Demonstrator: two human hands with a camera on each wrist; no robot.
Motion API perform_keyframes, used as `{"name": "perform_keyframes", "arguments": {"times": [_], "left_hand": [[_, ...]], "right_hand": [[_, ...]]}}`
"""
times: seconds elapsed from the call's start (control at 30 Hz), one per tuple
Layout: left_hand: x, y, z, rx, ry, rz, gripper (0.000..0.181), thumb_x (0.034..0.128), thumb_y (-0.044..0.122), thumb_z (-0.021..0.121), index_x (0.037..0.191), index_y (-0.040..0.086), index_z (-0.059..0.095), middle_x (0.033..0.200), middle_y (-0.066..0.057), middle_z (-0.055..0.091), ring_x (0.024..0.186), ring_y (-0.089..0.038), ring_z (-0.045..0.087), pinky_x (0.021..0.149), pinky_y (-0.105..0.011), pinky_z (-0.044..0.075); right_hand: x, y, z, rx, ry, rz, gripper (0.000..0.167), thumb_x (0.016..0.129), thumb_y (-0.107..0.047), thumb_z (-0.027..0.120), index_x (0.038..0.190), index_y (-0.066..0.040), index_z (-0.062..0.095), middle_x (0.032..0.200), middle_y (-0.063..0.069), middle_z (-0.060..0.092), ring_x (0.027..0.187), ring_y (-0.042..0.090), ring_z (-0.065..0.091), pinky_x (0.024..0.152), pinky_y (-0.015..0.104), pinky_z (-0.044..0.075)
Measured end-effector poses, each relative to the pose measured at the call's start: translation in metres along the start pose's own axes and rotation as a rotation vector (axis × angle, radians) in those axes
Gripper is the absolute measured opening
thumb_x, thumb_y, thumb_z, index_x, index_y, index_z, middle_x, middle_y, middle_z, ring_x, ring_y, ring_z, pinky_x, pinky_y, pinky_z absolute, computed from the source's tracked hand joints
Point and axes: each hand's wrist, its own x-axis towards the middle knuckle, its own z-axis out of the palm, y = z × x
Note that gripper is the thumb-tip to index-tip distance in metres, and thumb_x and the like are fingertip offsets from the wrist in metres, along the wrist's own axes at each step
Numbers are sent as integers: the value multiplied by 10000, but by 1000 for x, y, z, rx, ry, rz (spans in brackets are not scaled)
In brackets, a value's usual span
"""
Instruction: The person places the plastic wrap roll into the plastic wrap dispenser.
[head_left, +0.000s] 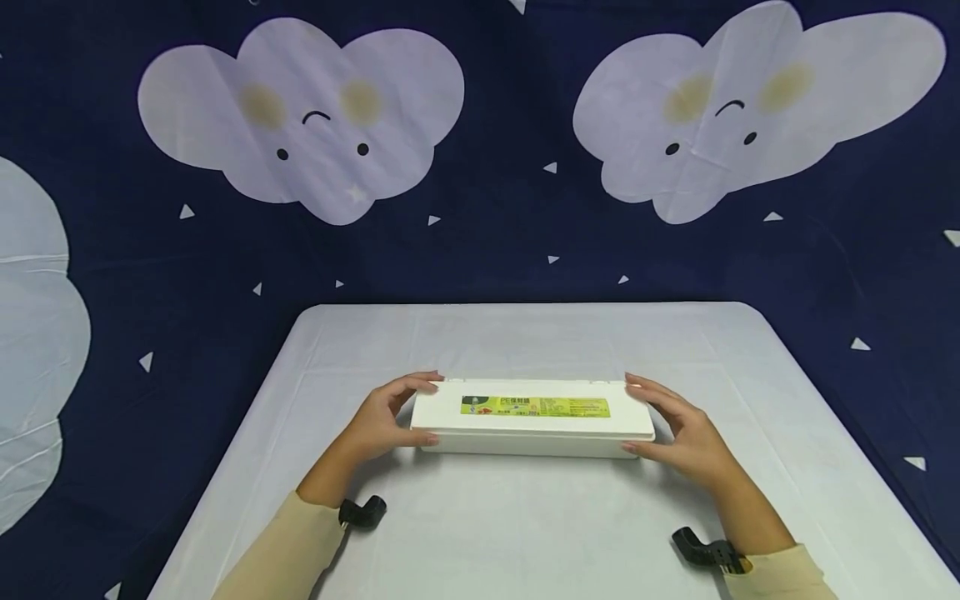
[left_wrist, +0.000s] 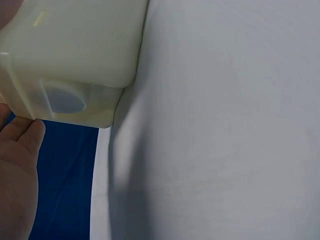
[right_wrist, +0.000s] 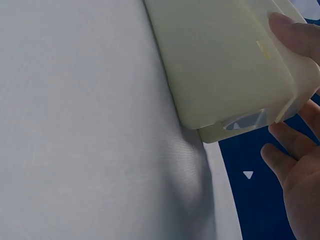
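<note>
A long white cling film box lies crosswise on the white table, its lid down. On the lid is a yellow-green label with printed characters. My left hand grips the box's left end, thumb at the front side and fingers over the back edge. At the other end, my right hand holds it the same way. Both wrist views show the box's end with a rounded opening, and the hand's fingers or thumb against it. Whatever is inside the box is hidden.
The white cloth-covered table has rounded far corners. Behind it hangs a dark blue cloth with clouds and small white triangles. A black wrist camera sits at the left cuff, another camera at the right.
</note>
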Motion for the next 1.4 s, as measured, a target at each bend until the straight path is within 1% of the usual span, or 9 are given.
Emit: {"name": "perform_keyframes", "arguments": {"times": [0.13, 0.3, 0.57, 0.77, 0.87, 1.07, 1.17, 1.3, 1.4], "left_hand": [[-1, -1, 1, 39, 5, -12, 704, 669, 23, 1008, 1280, 89, 664, 1516, -154, 551, 1477, -286, 411, 1222, -349, 281], [-1, -2, 3, 62, 10, -31, 743, 666, 50, 1015, 1317, 107, 663, 1520, -44, 560, 1485, -256, 401, 1224, -348, 273], [-1, -7, 6, 30, 21, -58, 960, 657, 46, 1018, 1495, 162, 566, 1573, 2, 503, 1506, -217, 359, 1231, -371, 264], [-3, -10, 9, 39, 23, -132, 1074, 670, 87, 1021, 1583, 229, 474, 1633, 25, 414, 1525, -238, 316, 1243, -480, 226], [-4, -12, 9, 55, 6, -160, 1095, 703, 102, 1008, 1620, 226, 423, 1658, -4, 374, 1528, -252, 306, 1242, -472, 226], [-6, -17, 10, 71, -2, -183, 1120, 729, 130, 998, 1650, 248, 371, 1679, 42, 335, 1531, -216, 297, 1238, -407, 235], [-6, -18, 10, 51, -3, -182, 1124, 736, 127, 993, 1655, 273, 363, 1640, 12, 406, 1489, -232, 385, 1203, -383, 317], [-6, -18, 8, 12, -11, -190, 1117, 748, 101, 982, 1658, 295, 364, 1546, -74, 513, 1391, -269, 511, 1130, -388, 430], [-5, -17, 6, 3, -16, -200, 1113, 745, 96, 982, 1655, 292, 372, 1521, -94, 533, 1372, -276, 527, 1122, -410, 441]], "right_hand": [[-2, 3, 0, -9, 0, 22, 840, 681, 111, 948, 1441, 30, 600, 1582, 203, 459, 1508, 229, 360, 1192, 252, 279], [-4, 6, -1, -45, 4, 29, 840, 680, 90, 959, 1440, 21, 607, 1582, 184, 467, 1509, 241, 356, 1195, 243, 271], [-7, 11, 3, -1, 13, 32, 900, 671, 151, 934, 1478, 56, 547, 1600, 226, 424, 1507, 241, 358, 1190, 272, 302], [-11, 15, 5, -41, -4, 103, 1046, 746, 8, 951, 1626, -78, 390, 1676, 122, 330, 1450, 133, 428, 1140, 233, 369], [-11, 17, 6, -59, -16, 132, 1091, 753, -49, 964, 1653, -143, 354, 1680, 108, 322, 1425, 105, 438, 1105, 166, 373], [-9, 24, 6, -67, -25, 165, 1156, 706, -48, 991, 1659, -160, 346, 1626, 161, 398, 1397, 14, 420, 1095, 147, 371], [-9, 25, 6, -74, -20, 195, 1166, 697, -61, 999, 1659, -192, 354, 1607, 146, 432, 1384, 2, 428, 1104, 170, 380], [-8, 23, 4, -108, -29, 252, 1150, 720, -161, 1003, 1663, -245, 350, 1586, 70, 469, 1382, 101, 472, 1111, 194, 386], [-6, 20, 3, -118, -44, 288, 1137, 736, -246, 998, 1665, -279, 344, 1574, 49, 480, 1364, 241, 513, 1094, 209, 403]]}}
